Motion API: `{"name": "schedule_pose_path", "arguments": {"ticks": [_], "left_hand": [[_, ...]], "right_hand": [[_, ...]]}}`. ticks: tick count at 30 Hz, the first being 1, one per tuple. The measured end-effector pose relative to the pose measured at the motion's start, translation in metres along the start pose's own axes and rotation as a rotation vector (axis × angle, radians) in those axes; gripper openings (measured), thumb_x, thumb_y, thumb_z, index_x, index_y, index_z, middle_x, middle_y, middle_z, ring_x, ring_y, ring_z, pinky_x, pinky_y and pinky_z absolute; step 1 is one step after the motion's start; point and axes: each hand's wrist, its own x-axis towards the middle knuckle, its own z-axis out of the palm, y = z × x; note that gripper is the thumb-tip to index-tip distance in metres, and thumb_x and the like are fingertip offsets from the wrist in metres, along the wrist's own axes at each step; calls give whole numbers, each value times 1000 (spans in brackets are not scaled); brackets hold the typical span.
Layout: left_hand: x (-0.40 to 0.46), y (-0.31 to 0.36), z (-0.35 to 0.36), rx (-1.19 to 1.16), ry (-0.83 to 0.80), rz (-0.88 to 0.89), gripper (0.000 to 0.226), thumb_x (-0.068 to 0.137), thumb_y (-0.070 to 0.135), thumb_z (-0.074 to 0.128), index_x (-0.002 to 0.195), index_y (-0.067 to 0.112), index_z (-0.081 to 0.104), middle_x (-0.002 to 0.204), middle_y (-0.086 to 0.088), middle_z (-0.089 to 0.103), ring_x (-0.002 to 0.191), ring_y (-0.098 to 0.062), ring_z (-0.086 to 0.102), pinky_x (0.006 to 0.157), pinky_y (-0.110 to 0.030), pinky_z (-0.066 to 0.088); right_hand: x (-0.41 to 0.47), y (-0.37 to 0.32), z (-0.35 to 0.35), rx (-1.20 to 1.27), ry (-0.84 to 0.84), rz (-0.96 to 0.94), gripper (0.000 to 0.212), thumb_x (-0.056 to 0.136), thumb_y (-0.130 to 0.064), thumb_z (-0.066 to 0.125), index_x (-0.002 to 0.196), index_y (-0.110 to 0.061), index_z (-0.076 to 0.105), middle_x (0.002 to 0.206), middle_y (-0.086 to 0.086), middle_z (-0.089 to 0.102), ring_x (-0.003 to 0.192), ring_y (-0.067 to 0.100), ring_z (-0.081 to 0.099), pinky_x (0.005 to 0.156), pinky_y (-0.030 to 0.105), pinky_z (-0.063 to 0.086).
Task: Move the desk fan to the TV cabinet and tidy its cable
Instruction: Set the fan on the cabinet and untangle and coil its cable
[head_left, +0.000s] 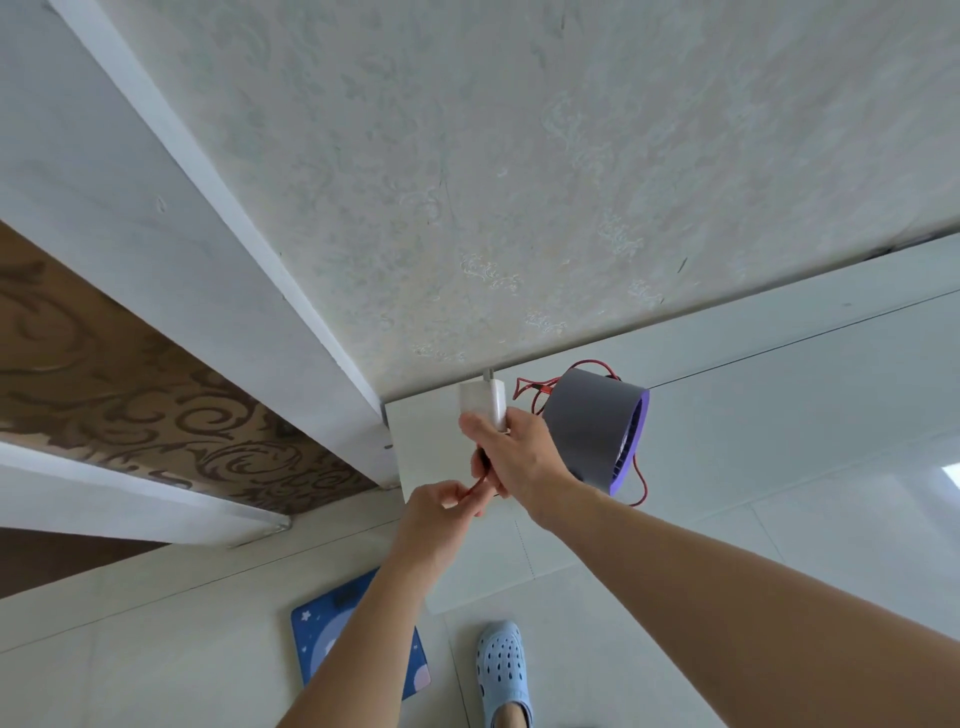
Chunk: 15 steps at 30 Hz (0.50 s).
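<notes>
Both bare arms reach forward over a white cabinet (779, 415) against a patterned wall. A grey fan (597, 426) lies on it. The right hand (519, 457) is closed around a white plug (483, 402). The left hand (436, 512) pinches the red cable (641, 480), which loops behind the fan.

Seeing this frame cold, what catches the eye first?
The grey and purple fan on the white cabinet, right of centre, with red cable looping around it. At centre, the right hand holds a white plug while the left hand pinches the cable.
</notes>
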Motion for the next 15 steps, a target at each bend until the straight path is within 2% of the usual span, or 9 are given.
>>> {"name": "schedule_pose_path", "arguments": {"ticks": [2, 4, 5, 7, 10, 13, 15], "left_hand": [[2, 0, 0, 239, 35, 106, 48, 86, 48, 62, 62, 7, 58, 57, -9, 54, 46, -11, 39, 48, -24, 29], [2, 2, 1, 475, 54, 187, 40, 89, 46, 56, 58, 22, 50, 58, 2, 52, 56, -12, 46, 50, -25, 29], [2, 3, 3, 549, 67, 208, 35, 90, 46, 54, 61, 27, 50, 63, 7, 54, 66, -13, 51, 52, -26, 31], [-1, 7, 8, 662, 96, 247, 27, 92, 44, 51, 75, 26, 59, 79, 6, 60, 85, -17, 54, 61, -29, 38], [-2, 11, 15, 838, 147, 314, 29, 96, 40, 46, 96, 19, 67, 95, 1, 64, 98, -19, 55, 73, -33, 45], [0, 12, 20, 868, 150, 337, 28, 98, 37, 45, 97, 18, 64, 94, 1, 63, 95, -17, 56, 66, -30, 43], [5, 8, 22, 713, 72, 286, 22, 97, 34, 49, 92, 17, 63, 93, 1, 63, 90, -13, 57, 64, -26, 42]], "right_hand": [[1, 8, -5, -5, 44, 39, 29, 90, -33, 60, 95, -5, 55, 62, 10, 60, 34, 11, 41, 40, 24, 34], [1, 15, -10, 24, 74, 77, 27, 90, -32, 60, 96, -7, 53, 63, 10, 58, 38, 13, 40, 39, 23, 32], [1, 18, -12, 32, 89, 94, 26, 90, -32, 59, 97, -8, 53, 66, 10, 57, 40, 13, 40, 39, 22, 32], [-1, 23, -19, 24, 123, 117, 25, 91, -32, 58, 100, -9, 53, 71, 10, 55, 45, 12, 41, 39, 22, 33], [-3, 28, -28, 2, 172, 119, 28, 91, -31, 57, 104, -7, 56, 75, 9, 54, 50, 11, 41, 44, 24, 34], [-3, 30, -37, -11, 195, 131, 29, 92, -32, 57, 107, -8, 55, 78, 9, 54, 54, 12, 44, 46, 24, 36], [-2, 32, -43, -5, 204, 151, 29, 91, -33, 57, 106, -9, 54, 76, 9, 55, 55, 13, 45, 46, 24, 37]]}}
